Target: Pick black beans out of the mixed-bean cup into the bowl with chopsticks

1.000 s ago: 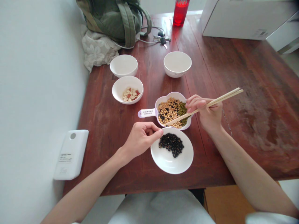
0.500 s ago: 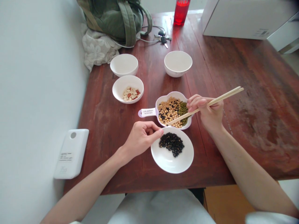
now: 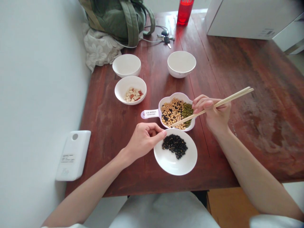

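Observation:
My left hand (image 3: 146, 138) pinches the upper left rim of a white bowl (image 3: 177, 167), thumb on the rim. A heap of black beans (image 3: 175, 145) lies inside that bowl. In my right hand (image 3: 212, 111) is a pair of wooden chopsticks (image 3: 234, 96), fingers closed round them. Their tips reach down into the near side of a flower-shaped dish (image 3: 150, 113) with a labelled handle. Yellow soybeans (image 3: 174, 107) mixed with some black beans fill its left part, and green mung beans (image 3: 187, 110) its right. Whether the tips grip a bean cannot be made out.
A bowl with peeled nuts (image 3: 133, 94) stands at the left, in front of another white bowl (image 3: 126, 65). A third bowl (image 3: 181, 64) is beyond the dish. A power bank (image 3: 73, 155), keys (image 3: 167, 39), a green backpack (image 3: 114, 22), a red bottle (image 3: 184, 12) and a white box (image 3: 244, 19) surround them.
My right hand and the chopsticks have shifted slightly to the right, their tips still at the dish's near side. My left hand stays on the bowl rim.

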Tool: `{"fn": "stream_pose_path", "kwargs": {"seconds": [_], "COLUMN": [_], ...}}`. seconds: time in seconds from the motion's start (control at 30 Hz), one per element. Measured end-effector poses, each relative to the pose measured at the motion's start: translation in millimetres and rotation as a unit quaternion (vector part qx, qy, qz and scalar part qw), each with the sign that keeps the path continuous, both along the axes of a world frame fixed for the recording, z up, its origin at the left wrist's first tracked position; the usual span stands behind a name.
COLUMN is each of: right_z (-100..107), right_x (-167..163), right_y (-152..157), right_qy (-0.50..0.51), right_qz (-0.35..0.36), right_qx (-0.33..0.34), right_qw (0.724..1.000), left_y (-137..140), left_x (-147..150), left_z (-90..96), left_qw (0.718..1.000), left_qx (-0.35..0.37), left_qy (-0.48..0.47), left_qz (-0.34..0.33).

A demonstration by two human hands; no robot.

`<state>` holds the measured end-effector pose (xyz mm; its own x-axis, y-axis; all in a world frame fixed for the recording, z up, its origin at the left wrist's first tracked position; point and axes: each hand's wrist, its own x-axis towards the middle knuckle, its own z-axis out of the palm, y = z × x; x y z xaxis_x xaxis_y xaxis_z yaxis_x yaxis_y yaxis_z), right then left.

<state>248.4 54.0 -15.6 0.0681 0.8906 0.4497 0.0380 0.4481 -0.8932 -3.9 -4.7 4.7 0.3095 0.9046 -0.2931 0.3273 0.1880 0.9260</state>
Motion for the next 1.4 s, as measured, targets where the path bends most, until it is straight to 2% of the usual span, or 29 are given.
{"fn": "stream_pose_path", "kwargs": {"seconds": [0.27, 0.83, 1.2, 1.4], "right_z": [0.7, 0.4, 4.1, 2.5], "right_x": [-0.5, -0.9, -2.3, 0.3], "right_y": [0.5, 0.9, -0.2, 0.2], "right_qy": [0.012, 0.043, 0.046, 0.028], "right_qz": [-0.019, 0.006, -0.023, -0.014], "right_qx": [0.003, 0.029, 0.037, 0.015], "right_qw": [1.0, 0.999, 0.998, 0.999], "left_y": [0.5, 1.4, 1.4, 1.4], "left_x": [-1.0, -0.9, -0.2, -0.2], "left_z": [-1.6, 1.2, 3.1, 3.6], "left_qw": [1.0, 1.0, 0.999, 0.999], "left_qx": [-0.001, -0.023, -0.044, -0.046], "left_qy": [0.003, -0.008, -0.022, -0.021], "left_qz": [-0.003, 0.001, 0.006, 0.007]}}
